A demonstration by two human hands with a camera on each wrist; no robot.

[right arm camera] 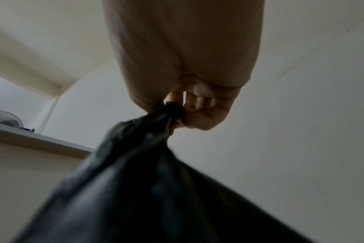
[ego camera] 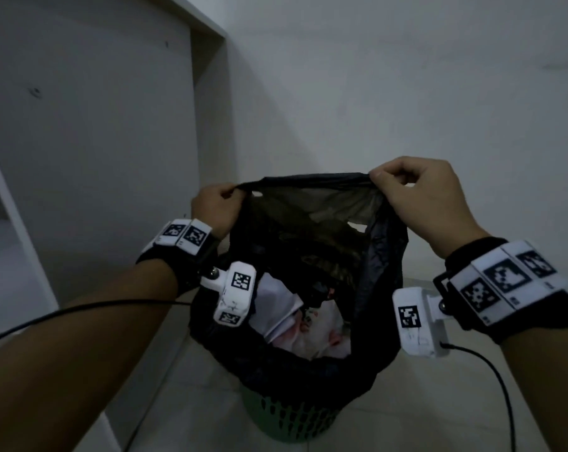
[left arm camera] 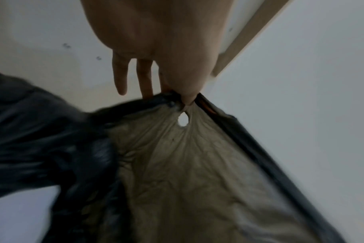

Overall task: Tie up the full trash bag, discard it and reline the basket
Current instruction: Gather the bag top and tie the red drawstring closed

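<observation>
From the head view, I have my left hand (ego camera: 214, 207) and my right hand (ego camera: 419, 194) each pinching the far rim of the black trash bag (ego camera: 308, 272), which sits in the green basket (ego camera: 292, 415) on the floor below both wrists. The rim is stretched taut between my fingertips, while the near side of the bag is folded over the basket edge. Pale crumpled waste (ego camera: 302, 327) lies low inside, well below my fingers, so I judge the load light and bulky rather than heavy.

In the left wrist view, my thumb and forefinger are clamped on the bunched hem of the bag (left arm camera: 197, 164), the other fingers (left arm camera: 120, 77) hanging straight and free beside it. Just below the pinch there is a small hole (left arm camera: 183, 120) in the film, which looks stretched thin and translucent. I judge it soft, slippery and easy to tear; I would take hold on the thicker rolled hem, not on the thin sheet under it.

In the right wrist view, my fingers (right arm camera: 199, 102) are curled shut round a gathered twist of the bag (right arm camera: 156, 180), which hangs away from them blurred and dark. That bunched grip looks the safer one; gathering more film into the left pinch before pulling should spare the hole.
</observation>
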